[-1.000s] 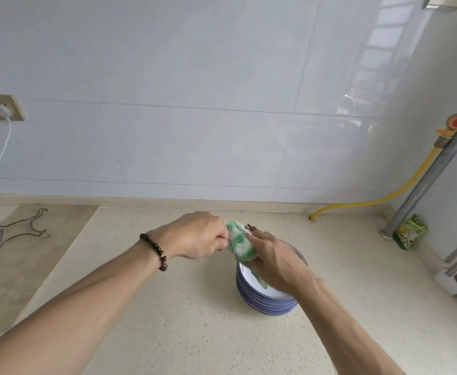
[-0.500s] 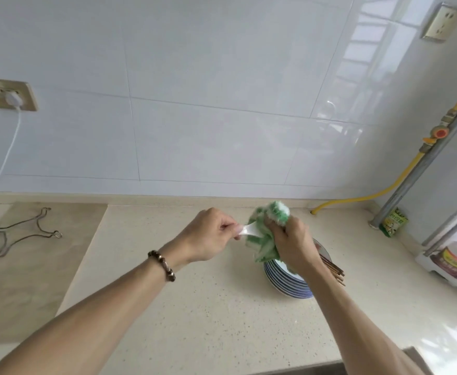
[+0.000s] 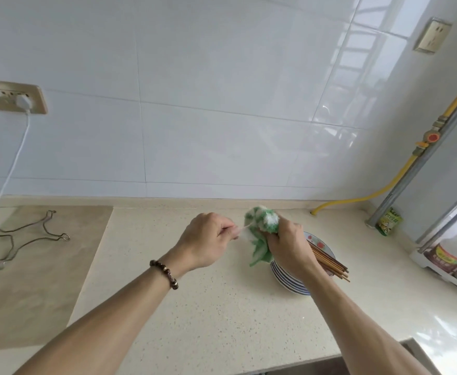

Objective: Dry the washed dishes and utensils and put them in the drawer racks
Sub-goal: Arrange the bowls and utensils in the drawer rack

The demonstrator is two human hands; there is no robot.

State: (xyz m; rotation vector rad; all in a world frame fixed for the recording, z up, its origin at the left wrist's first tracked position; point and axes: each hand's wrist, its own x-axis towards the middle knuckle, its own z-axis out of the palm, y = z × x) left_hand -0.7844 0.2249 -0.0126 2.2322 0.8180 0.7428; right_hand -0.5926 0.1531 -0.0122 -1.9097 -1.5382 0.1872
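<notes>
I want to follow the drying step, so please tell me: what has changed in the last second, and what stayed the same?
The left hand drew the white spoon leftward out of the green cloth, which the right hand lifted off the plates. Both grips held; the chopsticks stayed on the stack.

speckled beige countertop (image 3: 222,320) holds stacked plates (image 3: 289,280), a wire trivet (image 3: 27,236) on a tan mat (image 3: 32,293), green packet (image 3: 388,221).
</notes>
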